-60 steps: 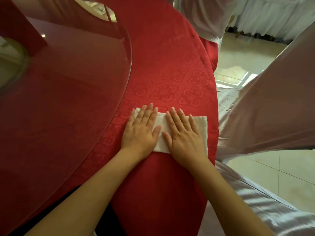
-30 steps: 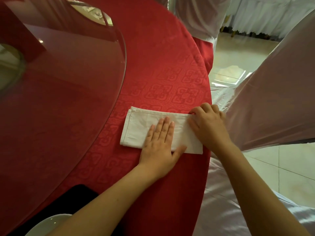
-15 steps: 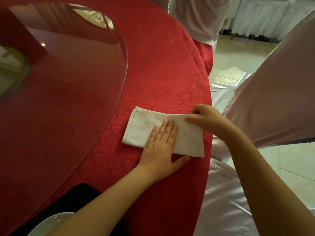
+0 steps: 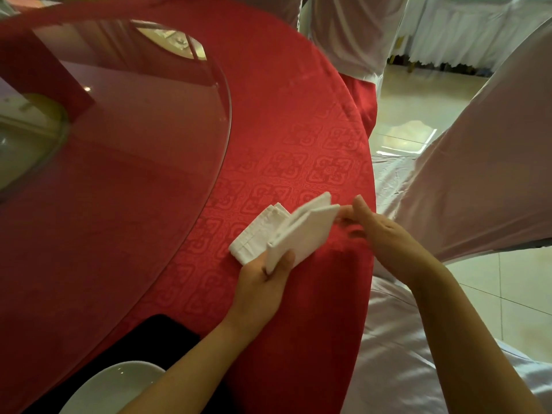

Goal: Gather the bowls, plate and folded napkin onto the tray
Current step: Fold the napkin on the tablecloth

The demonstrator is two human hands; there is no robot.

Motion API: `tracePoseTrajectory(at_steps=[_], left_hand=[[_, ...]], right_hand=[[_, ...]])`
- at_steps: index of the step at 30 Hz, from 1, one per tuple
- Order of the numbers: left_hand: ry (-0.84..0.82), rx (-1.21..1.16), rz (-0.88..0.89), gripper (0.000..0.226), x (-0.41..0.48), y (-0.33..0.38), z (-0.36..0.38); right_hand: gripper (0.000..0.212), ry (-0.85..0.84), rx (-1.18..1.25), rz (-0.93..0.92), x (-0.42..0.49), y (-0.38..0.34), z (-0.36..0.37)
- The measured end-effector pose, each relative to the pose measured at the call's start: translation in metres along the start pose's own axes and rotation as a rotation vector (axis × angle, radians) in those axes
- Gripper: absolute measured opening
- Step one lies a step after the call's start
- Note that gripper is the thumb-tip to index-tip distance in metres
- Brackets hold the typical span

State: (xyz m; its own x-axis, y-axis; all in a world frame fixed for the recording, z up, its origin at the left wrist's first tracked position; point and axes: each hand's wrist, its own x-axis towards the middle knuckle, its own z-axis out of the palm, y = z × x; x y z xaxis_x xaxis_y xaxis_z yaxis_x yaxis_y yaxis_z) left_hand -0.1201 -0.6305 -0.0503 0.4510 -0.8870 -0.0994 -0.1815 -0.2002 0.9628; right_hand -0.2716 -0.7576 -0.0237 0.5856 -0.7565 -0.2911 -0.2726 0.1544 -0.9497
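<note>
A white folded napkin (image 4: 298, 231) is partly raised off the red tablecloth near the table's right edge. My left hand (image 4: 265, 282) grips its near end, thumb on top. My right hand (image 4: 373, 225) is at the napkin's far right corner, fingertips touching or just off it, blurred. The left part of the napkin still lies on the cloth. At the bottom left a white plate or bowl (image 4: 113, 386) sits on a black tray (image 4: 167, 336), partly hidden by my left forearm.
A large glass turntable (image 4: 119, 144) covers the table's left and middle. The round table's edge (image 4: 370, 204) runs just right of the napkin. White-covered chairs (image 4: 478, 159) stand to the right and at the back, close to the table.
The napkin lay flat under my left palm; now its right half is folded up and over, my left hand grips it, and my right hand has drawn slightly away to the right.
</note>
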Motion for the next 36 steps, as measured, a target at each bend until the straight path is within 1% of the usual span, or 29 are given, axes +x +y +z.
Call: tracePoseTrajectory(at_steps=[2, 3, 5, 6, 7, 9, 12, 14, 16, 17, 20, 21, 23, 25, 29, 33, 36], left_hand=[[0.025, -0.091, -0.098, 0.015, 0.002, 0.0, -0.006], [0.014, -0.135, -0.112, 0.013, 0.003, 0.0, -0.008], [0.006, -0.171, -0.102, 0.017, 0.003, 0.002, -0.012], [0.033, -0.172, -0.082, 0.018, 0.002, 0.003, -0.013], [0.085, -0.179, -0.06, 0.014, 0.002, 0.003, -0.014], [0.219, -0.223, -0.044, 0.007, 0.004, 0.002, -0.019], [0.38, -0.207, -0.086, 0.017, 0.007, -0.001, -0.028], [0.42, -0.184, -0.12, 0.026, 0.009, -0.005, -0.033], [0.422, -0.112, -0.12, 0.032, 0.012, -0.008, -0.038], [0.418, -0.062, -0.119, 0.03, 0.015, -0.009, -0.04], [0.429, -0.024, -0.147, 0.006, 0.021, -0.012, -0.045], [0.431, -0.02, -0.167, 0.007, 0.022, -0.013, -0.046], [0.432, 0.016, -0.211, 0.01, 0.023, -0.016, -0.046], [0.441, 0.12, -0.218, 0.007, 0.024, -0.015, -0.044], [0.459, 0.341, -0.138, 0.007, 0.026, -0.015, -0.041], [0.442, 0.46, -0.097, 0.008, 0.028, -0.017, -0.039], [0.408, 0.485, -0.078, 0.008, 0.032, -0.018, -0.037]], right_hand=[[0.036, -0.108, 0.006, -0.13, 0.002, -0.001, 0.006], [0.032, -0.129, -0.011, -0.169, 0.005, -0.001, 0.009], [0.02, -0.079, -0.01, -0.182, 0.014, -0.002, 0.016], [0.015, -0.046, 0.002, -0.184, 0.02, -0.002, 0.021], [0.011, -0.021, 0.005, -0.187, 0.025, -0.003, 0.026], [0.011, 0.019, -0.026, -0.179, 0.034, -0.004, 0.036], [0.012, 0.099, -0.144, -0.16, 0.047, -0.003, 0.049], [0.008, 0.123, -0.238, -0.152, 0.054, -0.002, 0.056], [0.011, 0.109, -0.299, -0.144, 0.059, -0.002, 0.062], [0.011, 0.096, -0.316, -0.136, 0.061, -0.002, 0.065], [0.008, 0.091, -0.354, -0.113, 0.065, -0.002, 0.071], [0.01, 0.109, -0.369, -0.108, 0.066, -0.002, 0.072], [0.015, 0.154, -0.421, -0.109, 0.066, 0.001, 0.075], [0.019, 0.206, -0.501, -0.111, 0.065, 0.005, 0.079], [0.027, 0.349, -0.609, -0.116, 0.062, 0.013, 0.087], [0.029, 0.474, -0.691, -0.203, 0.056, 0.018, 0.092], [0.027, 0.516, -0.74, -0.27, 0.054, 0.02, 0.093]])
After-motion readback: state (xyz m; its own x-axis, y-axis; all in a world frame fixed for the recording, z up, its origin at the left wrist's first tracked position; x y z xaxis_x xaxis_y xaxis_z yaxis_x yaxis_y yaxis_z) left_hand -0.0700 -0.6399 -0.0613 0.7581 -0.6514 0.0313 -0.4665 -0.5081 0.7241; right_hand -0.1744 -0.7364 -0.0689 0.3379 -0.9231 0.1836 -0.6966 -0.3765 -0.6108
